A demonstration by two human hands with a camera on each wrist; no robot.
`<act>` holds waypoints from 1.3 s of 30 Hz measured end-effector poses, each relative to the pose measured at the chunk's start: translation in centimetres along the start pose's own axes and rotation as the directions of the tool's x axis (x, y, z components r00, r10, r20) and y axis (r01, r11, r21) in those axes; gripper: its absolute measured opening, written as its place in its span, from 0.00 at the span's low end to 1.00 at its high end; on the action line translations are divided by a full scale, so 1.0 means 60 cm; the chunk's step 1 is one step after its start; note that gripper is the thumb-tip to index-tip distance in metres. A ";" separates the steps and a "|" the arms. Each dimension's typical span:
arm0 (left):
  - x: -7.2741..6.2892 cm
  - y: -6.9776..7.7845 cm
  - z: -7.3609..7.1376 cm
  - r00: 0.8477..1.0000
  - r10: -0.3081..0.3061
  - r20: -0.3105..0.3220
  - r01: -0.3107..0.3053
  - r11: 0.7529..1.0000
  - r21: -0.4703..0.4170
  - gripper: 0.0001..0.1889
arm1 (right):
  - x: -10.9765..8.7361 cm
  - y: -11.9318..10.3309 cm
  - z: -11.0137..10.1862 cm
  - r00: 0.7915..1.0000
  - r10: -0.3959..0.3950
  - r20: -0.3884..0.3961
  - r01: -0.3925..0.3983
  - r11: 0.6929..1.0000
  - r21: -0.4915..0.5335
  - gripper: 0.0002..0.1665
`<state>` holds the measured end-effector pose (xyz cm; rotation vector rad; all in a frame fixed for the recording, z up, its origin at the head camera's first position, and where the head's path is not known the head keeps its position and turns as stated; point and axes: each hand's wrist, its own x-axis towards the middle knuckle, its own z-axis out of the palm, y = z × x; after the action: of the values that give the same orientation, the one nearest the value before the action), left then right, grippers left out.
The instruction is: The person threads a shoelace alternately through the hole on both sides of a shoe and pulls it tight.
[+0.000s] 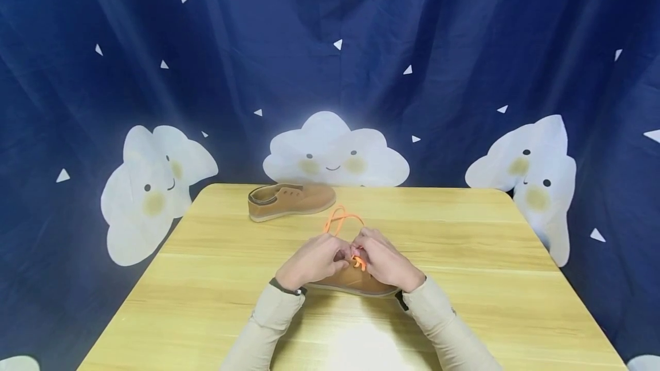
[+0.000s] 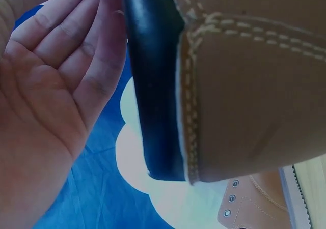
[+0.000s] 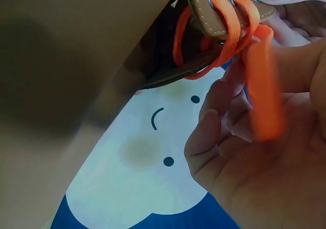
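A brown shoe with a pale sole lies across the table between both hands. Orange shoelace runs through the metal eyelets on its flap, and a long loop of it trails behind the hands in the head view. My left hand grips the shoe by its eyelet flap, its thumb on the flap in the right wrist view. Below the eyelets my right hand pinches the lace between thumb and fingers, and a blurred lace end hangs over the palm. The heel side fills much of the left wrist view.
Another brown shoe, with no lace seen in its eyelets, stands at the table's back left. The wooden table ends at a dark blue curtain printed with clouds and triangles.
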<state>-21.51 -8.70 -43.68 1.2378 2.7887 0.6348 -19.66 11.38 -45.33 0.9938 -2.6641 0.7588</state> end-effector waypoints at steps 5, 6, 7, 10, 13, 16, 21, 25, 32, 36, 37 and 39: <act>0.001 -0.001 -0.001 1.000 0.001 0.005 -0.001 1.000 -0.021 0.05 | 0.002 0.000 0.001 1.000 -0.015 0.002 0.015 1.000 0.001 0.15; 0.001 -0.002 -0.001 1.000 -0.002 0.005 0.002 1.000 -0.023 0.05 | 0.002 0.000 0.000 1.000 -0.015 0.000 0.015 1.000 0.010 0.15; 0.001 -0.002 -0.002 1.000 -0.005 0.005 0.005 1.000 -0.028 0.04 | 0.002 0.001 0.000 1.000 -0.017 -0.008 0.018 1.000 0.015 0.14; 0.000 -0.003 -0.002 1.000 -0.027 0.000 0.027 0.999 -0.038 0.05 | 0.003 0.001 -0.002 1.000 0.002 0.001 -0.002 1.000 0.029 0.13; -0.001 -0.002 -0.004 0.999 -0.048 -0.014 0.048 0.998 -0.041 0.07 | 0.004 -0.001 -0.004 1.000 0.021 0.022 -0.022 0.999 0.044 0.12; -0.001 -0.001 -0.004 0.998 -0.059 -0.029 0.057 0.998 -0.040 0.09 | 0.003 -0.003 -0.006 0.998 0.042 0.038 -0.044 0.997 0.058 0.10; 0.000 -0.003 -0.002 0.998 -0.057 -0.018 0.055 0.995 -0.078 0.09 | 0.001 -0.006 -0.009 0.994 0.090 0.061 -0.095 0.992 0.085 0.08; 0.000 -0.006 0.002 0.999 -0.047 -0.004 0.047 0.990 -0.132 0.10 | 0.002 -0.008 -0.010 0.991 0.114 0.070 -0.121 0.986 0.111 0.09; 0.000 -0.008 0.003 0.999 -0.033 -0.006 0.032 0.989 -0.146 0.13 | 0.006 -0.007 -0.011 0.988 0.145 0.045 -0.152 0.968 0.202 0.10; -0.001 -0.009 0.001 1.000 -0.017 -0.004 0.016 0.989 -0.145 0.13 | 0.008 -0.005 -0.006 0.987 0.159 0.016 -0.156 0.945 0.286 0.16; -0.001 -0.009 0.001 1.000 -0.011 -0.004 0.010 0.989 -0.145 0.13 | 0.008 -0.005 -0.005 0.987 0.161 0.008 -0.156 0.944 0.289 0.18; -0.001 -0.010 0.001 1.000 0.005 -0.006 -0.006 0.990 -0.142 0.13 | 0.007 -0.005 -0.003 0.986 0.167 -0.003 -0.159 0.944 0.287 0.19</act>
<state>-21.89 -9.08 -44.00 1.2184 2.6907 0.8229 -19.78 11.01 -44.90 0.8196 -2.6881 1.2131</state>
